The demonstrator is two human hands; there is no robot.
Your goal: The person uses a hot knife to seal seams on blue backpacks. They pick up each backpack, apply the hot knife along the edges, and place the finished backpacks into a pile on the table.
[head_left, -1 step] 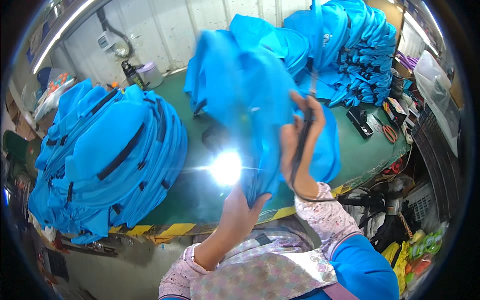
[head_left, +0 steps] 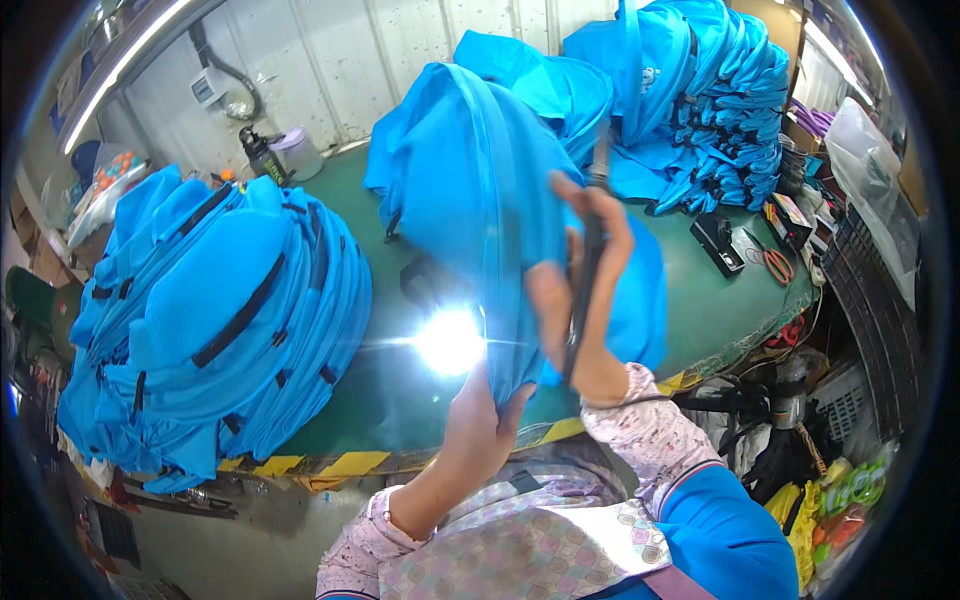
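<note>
A blue fabric piece (head_left: 440, 150), curved like a bag panel with a raised seam, stands up from the green table in front of me. My left hand (head_left: 478, 425) pinches its lower edge between thumb and fingers near the table's front edge. Beside the fabric, my right hand (head_left: 590, 290) is wrapped round a slim black corded tool (head_left: 590, 245) with a metal tip pointing up. That hand is blurred, and the tool's exact kind cannot be made out. Another blue piece (head_left: 640, 290) lies behind my right wrist. A bright glare hides part of the table.
Stacked blue fabric pieces (head_left: 220, 310) fill the left of the green table (head_left: 720, 310); another blue pile (head_left: 730, 110) stands at the back right. Orange-handled scissors (head_left: 776, 264) and a black box-shaped thing (head_left: 718, 243) lie at right. A dark bottle (head_left: 262, 155) stands by the wall.
My right hand and the black tool have shifted slightly left and down along the fabric. The blue piece has swung a little and looks less blurred. My left hand keeps its hold.
</note>
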